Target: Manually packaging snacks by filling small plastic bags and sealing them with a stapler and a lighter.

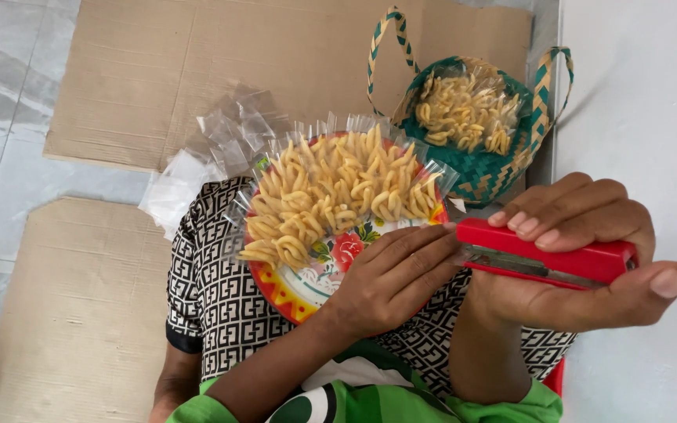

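Head view shows one red stapler (546, 257) gripped in the right hand (581, 266), fingers on top and thumb below. Its mouth meets the left hand (393, 274), whose fingers are closed, pinching a little clear bag top I can barely see. To staple well, I think the bag top should stay flat and fingertips clear of the mouth. One flowery plate (307, 286) on the lap holds snack bags (338, 188), too many to count. One woven basket (479, 168) holds more. Empty clear bags (221, 145) lie on cardboard (158, 70).
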